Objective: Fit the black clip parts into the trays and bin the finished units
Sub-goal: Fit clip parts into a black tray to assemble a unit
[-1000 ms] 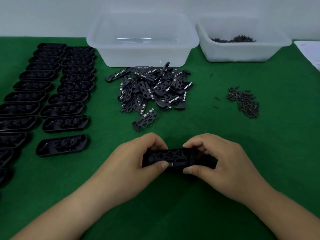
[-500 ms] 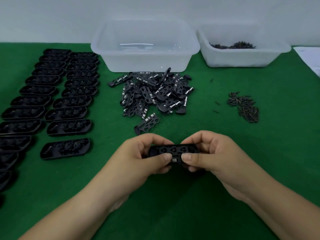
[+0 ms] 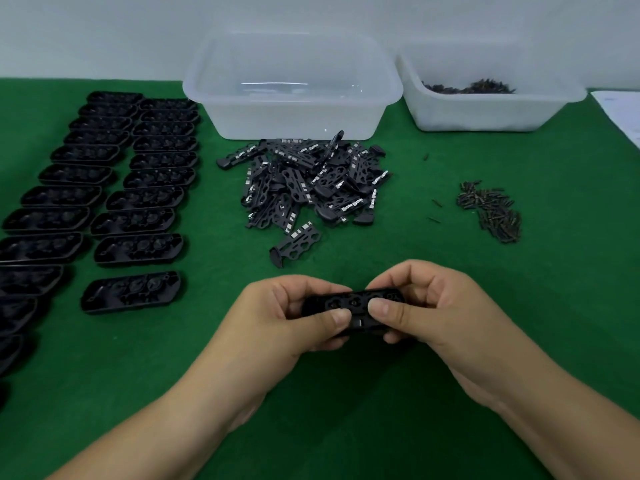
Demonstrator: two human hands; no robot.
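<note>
I have the unit (image 3: 353, 308) pinched between both hands just below the middle of the frame: my left hand (image 3: 291, 317) clenches its left end, thumb on the near face, and my right hand (image 3: 426, 306) grips the right end, thumb pressing the top. It sits lifted off the green mat (image 3: 519, 306), a black tray with a clip part seated in it, as far as I can judge. It looks like light, rigid moulded plastic, smooth enough to slip, so I hold it by the short ends and keep the thumbs free to press along the middle. The thin ribs may flex or snap if I squeeze hard. Just above my hands lies a single clip part (image 3: 296, 242), then the pile of clip parts (image 3: 311, 181). Empty trays (image 3: 131, 292) run in rows down the left. The clear bin (image 3: 294, 112) stands at the upper centre and looks empty; a second bin (image 3: 485, 109) to its right holds small dark pieces, with a heap of pins (image 3: 491, 211) at right.
</note>
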